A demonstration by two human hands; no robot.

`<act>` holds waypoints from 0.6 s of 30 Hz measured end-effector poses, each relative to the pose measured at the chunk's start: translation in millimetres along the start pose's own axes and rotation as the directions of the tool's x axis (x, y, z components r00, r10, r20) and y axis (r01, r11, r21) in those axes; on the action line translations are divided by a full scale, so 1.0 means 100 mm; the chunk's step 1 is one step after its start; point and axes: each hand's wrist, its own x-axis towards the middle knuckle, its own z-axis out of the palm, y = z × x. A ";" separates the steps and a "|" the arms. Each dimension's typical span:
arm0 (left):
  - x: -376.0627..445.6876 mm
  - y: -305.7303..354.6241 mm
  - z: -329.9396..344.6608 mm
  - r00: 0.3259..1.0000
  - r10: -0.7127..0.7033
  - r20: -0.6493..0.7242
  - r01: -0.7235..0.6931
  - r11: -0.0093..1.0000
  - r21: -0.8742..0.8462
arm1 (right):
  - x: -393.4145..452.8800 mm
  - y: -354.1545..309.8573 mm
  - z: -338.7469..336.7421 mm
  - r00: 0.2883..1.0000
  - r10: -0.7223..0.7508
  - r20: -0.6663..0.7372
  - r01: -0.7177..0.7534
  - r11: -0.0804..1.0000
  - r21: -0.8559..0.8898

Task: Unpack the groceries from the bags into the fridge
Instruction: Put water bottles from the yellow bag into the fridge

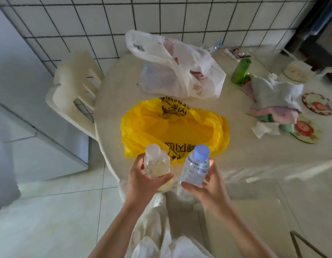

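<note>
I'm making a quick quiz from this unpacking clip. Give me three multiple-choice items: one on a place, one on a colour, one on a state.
1. Where does the yellow bag lie?
A. on the table, nearer the person than the white bag
B. on the chair
C. on the floor

2. What colour is the cap of the bottle in the right hand?
A. red
B. blue
C. black

3. What are the hands doing?
A. both empty
B. one bottle shared
C. each holding one bottle

Answers:
1 A, it lies flat on the table in front of the white bag.
2 B, the blue-capped bottle shows it.
3 C, left hand grips the clear-capped bottle, right hand the other.
</note>
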 end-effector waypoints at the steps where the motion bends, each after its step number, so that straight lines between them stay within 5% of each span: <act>1: -0.18 -0.04 -0.03 1.000 -0.006 -0.021 0.006 1.000 -0.003 | -0.12 0.03 0.00 1.000 -0.006 0.022 0.006 1.000 -0.013; 18: -2.56 -0.74 -0.95 0.920 -0.188 -0.345 0.159 0.981 -0.110 | -1.93 0.09 0.59 0.923 -0.006 0.385 0.092 0.975 -0.205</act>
